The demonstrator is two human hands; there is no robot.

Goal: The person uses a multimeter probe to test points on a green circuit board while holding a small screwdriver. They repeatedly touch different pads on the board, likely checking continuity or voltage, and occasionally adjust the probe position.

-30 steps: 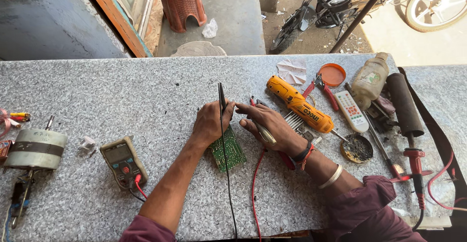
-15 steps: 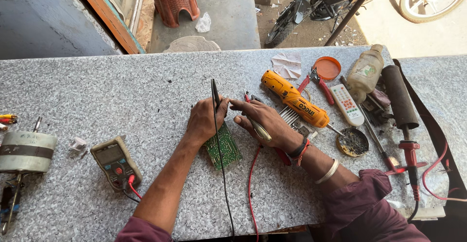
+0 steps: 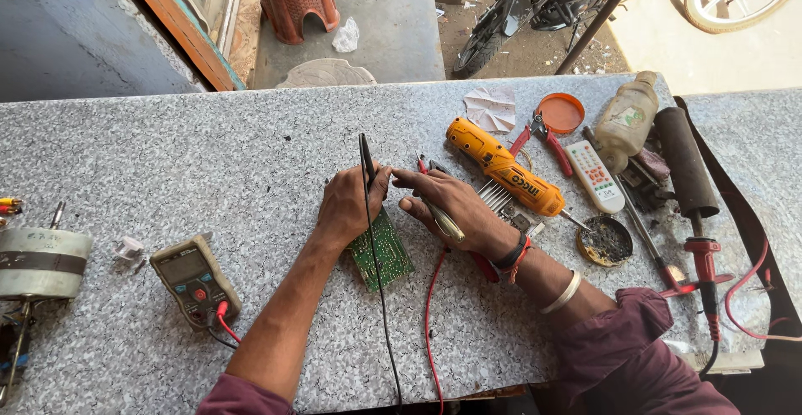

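Note:
A green circuit board (image 3: 382,250) lies on the speckled stone counter (image 3: 209,164). My left hand (image 3: 348,204) rests on the board's far end and grips a black test probe (image 3: 366,158) that points away from me. My right hand (image 3: 451,206) is beside it, holding a red test probe (image 3: 423,165) against the board's edge, with a metal tool (image 3: 443,221) tucked in the palm. Black and red leads (image 3: 428,315) run back toward me. A multimeter (image 3: 195,280) sits at the left.
An orange electric screwdriver (image 3: 504,178), red pliers (image 3: 535,131), white remote (image 3: 594,176), orange lid (image 3: 560,113), plastic bottle (image 3: 628,119), round tin (image 3: 606,240) and a black-handled soldering iron (image 3: 687,164) lie at the right. A motor coil (image 3: 38,262) sits at the far left.
Both hands and the board have stayed put in the same grip. The view itself has drifted, so the bench items sit a little differently in frame.

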